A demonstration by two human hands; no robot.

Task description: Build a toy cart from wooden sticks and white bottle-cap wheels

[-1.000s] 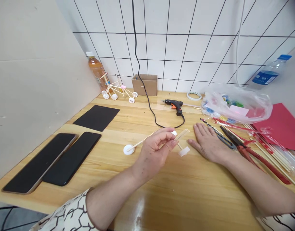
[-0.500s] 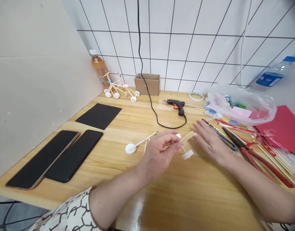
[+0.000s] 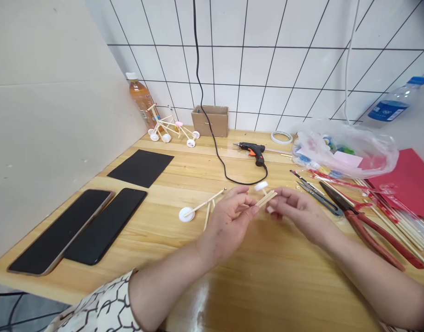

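Note:
My left hand (image 3: 229,219) is closed, with short wooden sticks (image 3: 266,198) pinched between thumb and fingers. Just beyond their tips is a small axle with a white wheel (image 3: 261,186) at its far end. The fingers of my right hand (image 3: 298,212) are closed around the near end of that axle, at its other white wheel, which they mostly cover. Left of my left hand lies a stick frame (image 3: 206,201) with a white disc wheel (image 3: 187,214); the hand hides part of it, so I cannot tell whether it joins the pinched sticks.
A black glue gun (image 3: 252,151) lies behind my hands, its cord looping forward. Scissors (image 3: 320,198), red-handled shears (image 3: 367,230) and a plastic bag (image 3: 346,152) are to the right. Two phones (image 3: 106,226) and black paper (image 3: 141,167) lie left; a stick tricycle (image 3: 170,124) stands behind.
My right hand has lifted off the table beside the scissors, moved left and closed on the near wheel end of the axle. My left hand keeps its pinch on the sticks.

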